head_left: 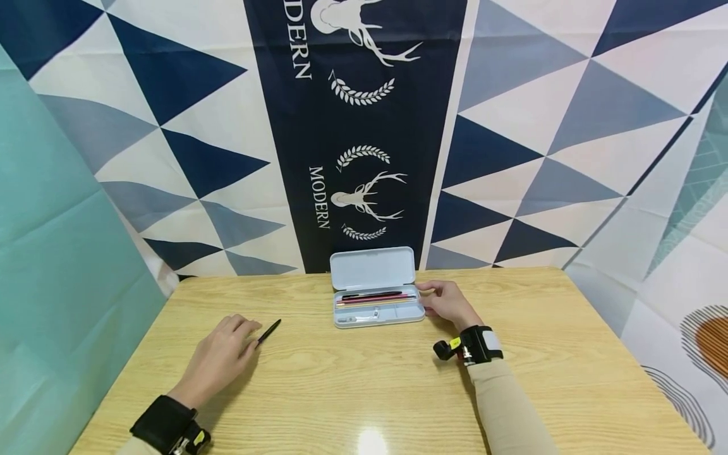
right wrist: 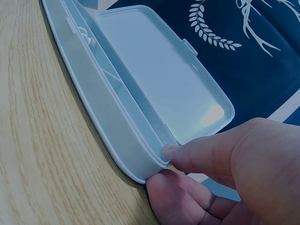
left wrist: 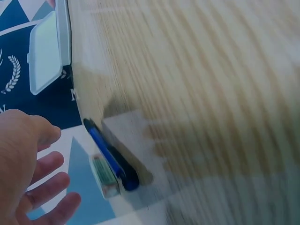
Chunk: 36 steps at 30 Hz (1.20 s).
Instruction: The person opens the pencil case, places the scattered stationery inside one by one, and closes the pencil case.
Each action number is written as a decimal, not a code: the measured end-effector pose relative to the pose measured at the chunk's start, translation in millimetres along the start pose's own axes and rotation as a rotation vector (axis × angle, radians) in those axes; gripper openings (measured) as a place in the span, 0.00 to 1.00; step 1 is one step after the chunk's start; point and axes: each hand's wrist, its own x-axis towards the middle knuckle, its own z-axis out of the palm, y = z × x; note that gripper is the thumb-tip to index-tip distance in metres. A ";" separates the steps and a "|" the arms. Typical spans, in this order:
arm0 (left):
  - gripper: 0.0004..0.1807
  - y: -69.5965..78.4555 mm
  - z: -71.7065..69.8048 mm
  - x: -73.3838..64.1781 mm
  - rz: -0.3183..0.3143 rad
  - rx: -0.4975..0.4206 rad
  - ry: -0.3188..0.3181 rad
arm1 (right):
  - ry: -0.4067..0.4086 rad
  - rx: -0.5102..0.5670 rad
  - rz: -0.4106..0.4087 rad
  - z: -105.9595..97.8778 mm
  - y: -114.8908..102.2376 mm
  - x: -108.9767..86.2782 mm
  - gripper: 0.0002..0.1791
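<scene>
A pale blue pencil case (head_left: pixel 382 323) stands with its lid (head_left: pixel 372 268) raised at the far edge of the table. My right hand (head_left: pixel 446 302) pinches its right end, thumb (right wrist: pixel 199 154) at the rim and fingers against the outside. Inside lie several pencils and pens (head_left: pixel 372 298) and a small white item (right wrist: pixel 86 37). My left hand (head_left: pixel 224 351) is over the left of the table, fingers loosely spread. Beside it lies a dark blue and black pen (left wrist: pixel 110 152); a gap shows between them in the left wrist view. An eraser (left wrist: pixel 104 173) lies alongside the pen.
The wooden table (head_left: pixel 341 392) meets a patterned cloth (head_left: pixel 364 126) hanging at its back. A teal cloth (head_left: pixel 62 253) hangs along the left side. More patterned cloth (head_left: pixel 643 272) hangs at the right.
</scene>
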 end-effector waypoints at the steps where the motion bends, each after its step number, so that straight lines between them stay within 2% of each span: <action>1: 0.17 -1.1 -1.6 -1.6 -0.010 -0.001 -0.007 | -0.001 0.002 -0.003 0.2 -0.2 -0.1 0.28; 8: 0.18 -4.4 -6.2 -7.2 -0.075 -0.048 -0.053 | -0.007 0.001 -0.011 -0.3 0.1 0.9 0.28; 16: 0.19 0.3 -0.3 -8.8 -0.097 -0.114 -0.103 | -0.006 0.006 -0.010 0.1 -0.6 0.0 0.28; 25: 0.23 2.2 5.1 -8.6 -0.145 -0.188 -0.196 | -0.006 -0.005 -0.007 0.3 0.0 -0.4 0.28; 33: 0.13 3.2 9.7 -8.8 -0.117 -0.186 -0.146 | -0.006 0.000 0.000 0.7 1.2 1.5 0.28; 36: 0.13 3.8 9.6 -8.6 -0.119 -0.184 -0.146 | -0.001 -0.002 -0.002 1.2 0.7 0.6 0.28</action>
